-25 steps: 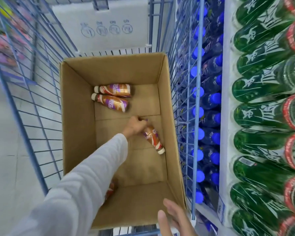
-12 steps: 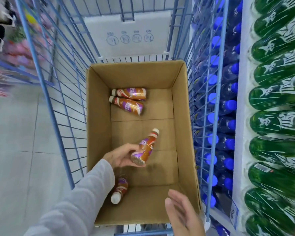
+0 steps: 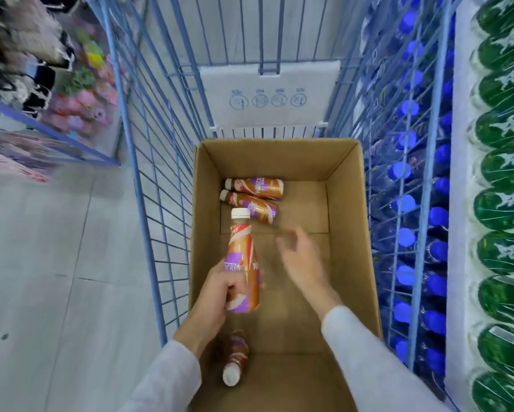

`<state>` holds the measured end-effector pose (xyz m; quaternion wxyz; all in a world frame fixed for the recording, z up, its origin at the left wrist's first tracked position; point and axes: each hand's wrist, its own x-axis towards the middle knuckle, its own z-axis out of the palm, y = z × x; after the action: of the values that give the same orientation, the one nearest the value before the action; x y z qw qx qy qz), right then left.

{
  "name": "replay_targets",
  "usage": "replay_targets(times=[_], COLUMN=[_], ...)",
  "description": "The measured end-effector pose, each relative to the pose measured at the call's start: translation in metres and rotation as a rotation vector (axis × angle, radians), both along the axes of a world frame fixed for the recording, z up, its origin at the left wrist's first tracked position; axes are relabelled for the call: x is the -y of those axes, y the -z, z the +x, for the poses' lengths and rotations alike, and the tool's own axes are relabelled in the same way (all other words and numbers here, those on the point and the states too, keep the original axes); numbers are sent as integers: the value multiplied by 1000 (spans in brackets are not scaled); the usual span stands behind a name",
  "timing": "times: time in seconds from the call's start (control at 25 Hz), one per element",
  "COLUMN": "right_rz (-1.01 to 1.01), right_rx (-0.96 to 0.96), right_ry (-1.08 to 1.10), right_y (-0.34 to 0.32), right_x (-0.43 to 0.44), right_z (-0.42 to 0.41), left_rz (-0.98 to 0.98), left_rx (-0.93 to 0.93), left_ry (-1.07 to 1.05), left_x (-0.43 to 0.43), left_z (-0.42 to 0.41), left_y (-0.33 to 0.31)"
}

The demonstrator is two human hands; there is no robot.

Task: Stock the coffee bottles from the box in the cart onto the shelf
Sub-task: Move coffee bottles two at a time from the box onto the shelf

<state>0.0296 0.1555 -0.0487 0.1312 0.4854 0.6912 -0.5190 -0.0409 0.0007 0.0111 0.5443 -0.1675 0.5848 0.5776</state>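
Observation:
An open cardboard box (image 3: pixel 350 221) sits in a blue wire cart (image 3: pixel 148 221). My left hand (image 3: pixel 217 295) grips the lower part of an orange and purple coffee bottle (image 3: pixel 242 257) with a white cap, held above the box's left side, cap pointing away. My right hand (image 3: pixel 301 260) hovers over the middle of the box, blurred, fingers spread and holding nothing. Two coffee bottles (image 3: pixel 254 187) (image 3: pixel 249 205) lie on their sides at the far end of the box. Another coffee bottle (image 3: pixel 235 359) lies at the near left corner.
To the right, beyond the cart's wire wall, stand rows of blue-capped bottles (image 3: pixel 407 203) and green bottles (image 3: pixel 505 203) on shelving. A white panel with round symbols (image 3: pixel 267 96) closes the cart's far end. Grey floor (image 3: pixel 56 278) and blurred colourful goods (image 3: pixel 71 93) lie to the left.
My left hand has raised the coffee bottle from low in the box and turned it cap away. My right hand has moved from the box's near rim to over its middle.

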Motion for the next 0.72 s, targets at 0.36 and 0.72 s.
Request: replay_targets(times=[0.36, 0.72], right_rz=[505, -260], right_rx=[307, -12], right_ry=[-699, 334], right_y=[120, -44], right_x=[7, 72], right_z=[-108, 17], left_rz=[-23, 42], left_rx=[66, 29], left_ry=[-144, 62], left_x=[40, 60], left_z=[-11, -6], left_y=[-45, -125])
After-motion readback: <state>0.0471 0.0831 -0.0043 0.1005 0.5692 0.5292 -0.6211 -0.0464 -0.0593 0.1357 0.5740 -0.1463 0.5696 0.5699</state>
